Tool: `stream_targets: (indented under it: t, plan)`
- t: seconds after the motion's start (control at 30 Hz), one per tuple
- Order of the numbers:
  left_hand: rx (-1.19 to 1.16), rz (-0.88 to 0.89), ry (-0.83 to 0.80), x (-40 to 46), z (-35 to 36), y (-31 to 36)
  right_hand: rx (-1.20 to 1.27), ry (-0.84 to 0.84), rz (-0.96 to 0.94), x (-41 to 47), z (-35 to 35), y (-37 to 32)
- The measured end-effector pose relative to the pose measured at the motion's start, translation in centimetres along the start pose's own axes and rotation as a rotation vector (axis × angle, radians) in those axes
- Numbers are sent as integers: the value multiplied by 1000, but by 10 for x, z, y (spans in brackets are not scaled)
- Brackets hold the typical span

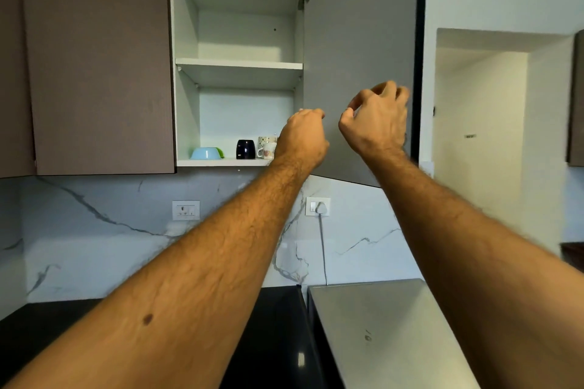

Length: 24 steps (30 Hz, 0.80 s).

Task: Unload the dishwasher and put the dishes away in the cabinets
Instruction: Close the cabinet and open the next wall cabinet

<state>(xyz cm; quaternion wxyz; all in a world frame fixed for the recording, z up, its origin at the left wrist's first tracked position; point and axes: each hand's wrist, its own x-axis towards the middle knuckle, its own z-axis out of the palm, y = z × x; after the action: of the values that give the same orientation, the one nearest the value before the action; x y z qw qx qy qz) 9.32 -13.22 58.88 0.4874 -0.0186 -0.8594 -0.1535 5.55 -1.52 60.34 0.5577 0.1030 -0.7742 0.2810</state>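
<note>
Up high, both hands — left hand [302, 136], right hand [376, 120] — loosely curled, empty, mugs [266, 147] just beside left knuckles.

A home kitchen — wall cabinets [94, 57], marble-veined backsplash [94, 240], black counter [47, 322] — mugs [245, 149] on a shelf [221, 162].

The left hand [301, 139] covers the right part of the pale patterned mugs [266, 147] on the bottom shelf of the open white wall cabinet [186, 110]; how many stand there cannot be told. A green thing [221, 153] peeks from behind the upturned light blue bowl [205, 153], mostly hidden. The right hand [377, 121] is blurred at its curled fingertips, so whether they touch the grey cabinet door [357, 41] is unclear. The cabinet's top and the door's upper part are cut off by the frame, as are both elbows.
</note>
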Motion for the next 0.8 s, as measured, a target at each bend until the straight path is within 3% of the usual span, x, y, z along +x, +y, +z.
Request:
stream_targets:
  t: [0.13, 0.3, 0.5, 0.63, 0.8]
  plan:
    - [8, 39, -4, -6, -4, 18, 12, 7, 29, -2, -20, 19]
    - [-1, 58, 7, -3, -7, 25, 107, -112, 125, -4, -15, 34]
    - [11, 50, 52, 1, -6, 16, 287, 25, 288, -9, -9, 33]
    - [-19, 23, 217, 5, -15, 5, 337, 172, 201, -31, 0, 8]
    - [-43, 91, 372, 15, -41, -3, 346, 117, -30, -61, 19, -54]
